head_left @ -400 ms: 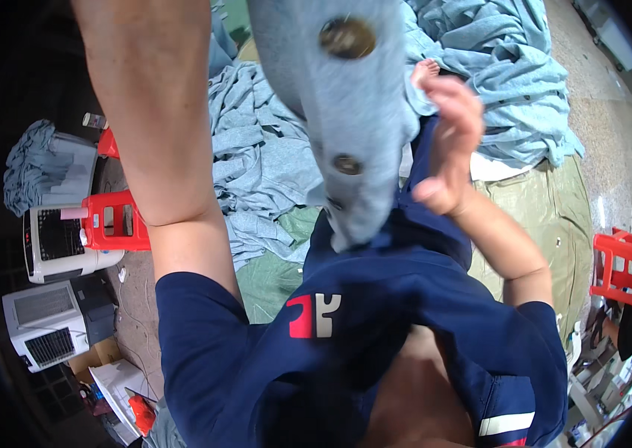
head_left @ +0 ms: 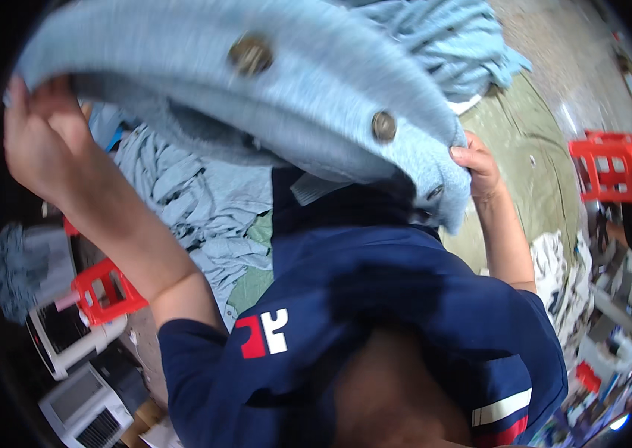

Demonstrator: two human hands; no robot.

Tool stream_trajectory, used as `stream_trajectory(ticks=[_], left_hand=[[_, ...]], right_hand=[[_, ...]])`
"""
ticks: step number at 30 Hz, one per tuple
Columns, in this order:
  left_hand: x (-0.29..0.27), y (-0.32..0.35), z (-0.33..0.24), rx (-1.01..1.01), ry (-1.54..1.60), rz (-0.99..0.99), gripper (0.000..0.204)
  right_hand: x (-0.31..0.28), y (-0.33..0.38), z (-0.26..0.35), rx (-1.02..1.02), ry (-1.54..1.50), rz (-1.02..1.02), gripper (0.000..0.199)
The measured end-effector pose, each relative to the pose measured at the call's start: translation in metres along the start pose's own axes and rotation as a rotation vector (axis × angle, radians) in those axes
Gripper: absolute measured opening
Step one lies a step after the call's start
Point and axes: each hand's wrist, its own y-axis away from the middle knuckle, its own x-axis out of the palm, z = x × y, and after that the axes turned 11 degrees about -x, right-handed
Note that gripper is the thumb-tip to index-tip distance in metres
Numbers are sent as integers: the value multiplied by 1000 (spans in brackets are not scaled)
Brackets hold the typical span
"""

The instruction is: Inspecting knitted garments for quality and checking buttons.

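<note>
Above the lap: pale blue garment slung between both hands, edge curving, underside sagging.
Left hand: fingers closed on one end of the edge.
Right hand: thumb pressed to the other end; fingers behind hidden.
Slip risk: a hard tug could free the right thumb's shallow hold.
Snag risk: drooping folds might catch the rumpled cloth nearby.

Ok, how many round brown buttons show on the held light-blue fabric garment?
3: one button near the top, a second button lower right, a third button near the right hand. Folds may hide more.
</note>
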Motion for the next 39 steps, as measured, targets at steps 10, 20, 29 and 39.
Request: stream_trajectory(ticks=[10, 20, 29, 39], left_hand=[[-122, 122, 266, -992, -37, -304, 25], [-102, 99, 282, -978, -1, -227, 30], [-104, 101, 305, -1043, -3, -230, 33], [-140, 101, 313, -1135, 299, -56, 34]], right_hand=[[-77, 32, -75, 121, 411, -411, 26], [-93, 14, -90, 217, 547, -453, 30], [-104, 11, -90, 232, 763, -422, 28], [-57, -41, -67, -413, 1368, -629, 12]])
